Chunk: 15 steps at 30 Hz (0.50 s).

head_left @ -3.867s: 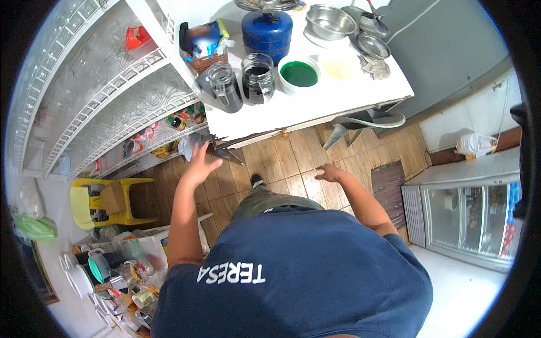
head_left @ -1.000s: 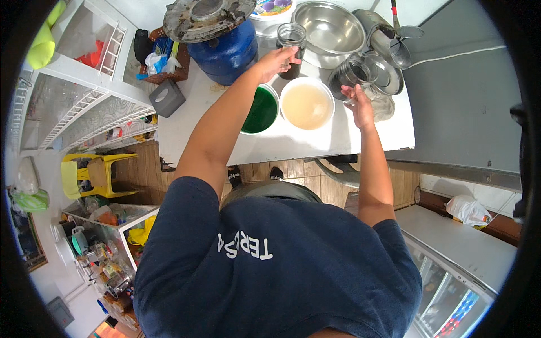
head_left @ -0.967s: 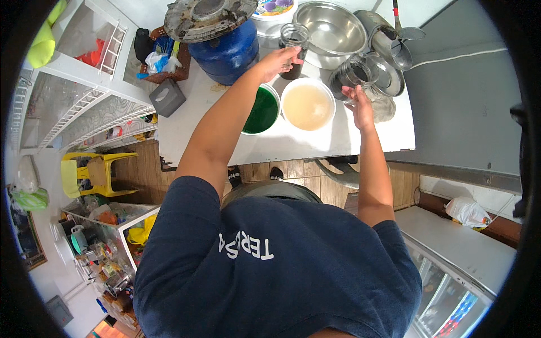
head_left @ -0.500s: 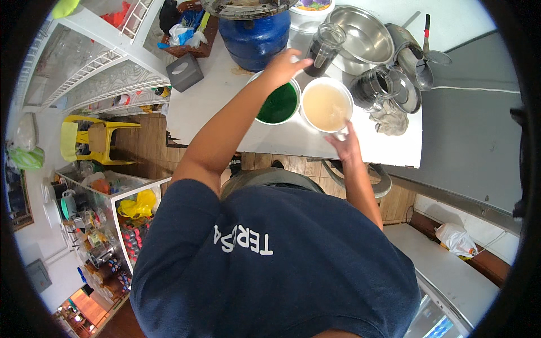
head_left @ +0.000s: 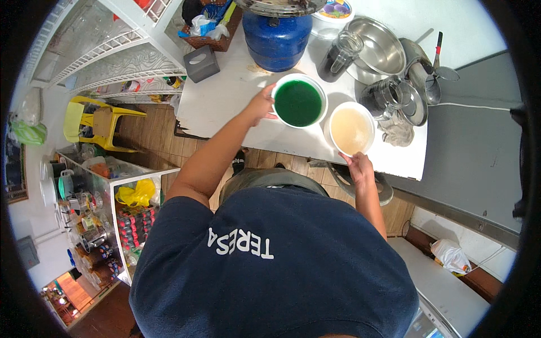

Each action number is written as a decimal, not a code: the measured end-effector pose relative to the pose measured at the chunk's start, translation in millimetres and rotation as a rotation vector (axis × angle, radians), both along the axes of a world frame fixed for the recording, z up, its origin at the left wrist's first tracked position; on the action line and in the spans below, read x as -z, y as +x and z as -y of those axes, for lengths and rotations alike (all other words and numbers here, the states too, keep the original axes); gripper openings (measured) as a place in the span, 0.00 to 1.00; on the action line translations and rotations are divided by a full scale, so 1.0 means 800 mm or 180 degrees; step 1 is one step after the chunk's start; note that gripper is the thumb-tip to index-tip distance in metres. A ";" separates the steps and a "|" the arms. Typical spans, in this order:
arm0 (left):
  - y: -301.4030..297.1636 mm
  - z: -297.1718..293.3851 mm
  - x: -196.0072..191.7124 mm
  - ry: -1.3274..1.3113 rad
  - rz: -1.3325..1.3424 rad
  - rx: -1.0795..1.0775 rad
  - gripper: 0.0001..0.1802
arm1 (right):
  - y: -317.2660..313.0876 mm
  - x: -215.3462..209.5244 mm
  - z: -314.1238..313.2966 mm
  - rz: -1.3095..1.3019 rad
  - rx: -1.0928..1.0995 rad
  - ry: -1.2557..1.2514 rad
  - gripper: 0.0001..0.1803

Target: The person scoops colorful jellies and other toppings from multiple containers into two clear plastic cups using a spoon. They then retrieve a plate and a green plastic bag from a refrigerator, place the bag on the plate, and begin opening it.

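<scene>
My left hand [head_left: 262,105] grips the left rim of a white tub of dark green liquid [head_left: 298,103]. With my right hand [head_left: 359,167] I hold the near edge of a second white tub, filled with a cloudy beige liquid [head_left: 350,130], close to the table's front edge. The two tubs are side by side, the beige one a little nearer to me. Behind them, a glass pitcher with dark contents [head_left: 338,58] stands on the white table [head_left: 220,101]. Another glass jar [head_left: 384,97] is to the right of the tubs.
A blue gas cylinder [head_left: 276,42] stands at the back. Behind the pitcher lies a big steel bowl [head_left: 378,46], with a ladle [head_left: 438,56] and a crumpled cloth [head_left: 397,132] to the right. A grey napkin holder [head_left: 201,63] sits far left. Below the table's right front is a stool [head_left: 372,194].
My left hand has come down from near the pitcher to the green tub's left rim. The beige tub has shifted toward me with my right hand. The view has swung slightly.
</scene>
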<state>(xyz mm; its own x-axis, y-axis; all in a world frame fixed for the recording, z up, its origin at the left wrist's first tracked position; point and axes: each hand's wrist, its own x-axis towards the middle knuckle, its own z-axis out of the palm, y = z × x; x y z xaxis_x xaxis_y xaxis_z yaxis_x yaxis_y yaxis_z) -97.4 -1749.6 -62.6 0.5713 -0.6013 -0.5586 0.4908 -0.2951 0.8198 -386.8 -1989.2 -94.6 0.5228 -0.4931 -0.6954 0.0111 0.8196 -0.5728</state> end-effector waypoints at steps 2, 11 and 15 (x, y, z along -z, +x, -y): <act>-0.019 0.015 0.000 -0.0312 -0.0360 0.0003 0.35 | -0.014 0.000 0.001 -0.0032 0.0003 -0.0130 0.25; -0.053 0.061 0.018 -0.0627 -0.0601 -0.0614 0.38 | -0.036 0.021 -0.012 0.0299 0.0271 -0.0088 0.28; -0.074 0.043 0.054 -0.0887 -0.0593 -0.0735 0.39 | -0.043 0.010 -0.050 -0.0046 0.0687 -0.0177 0.38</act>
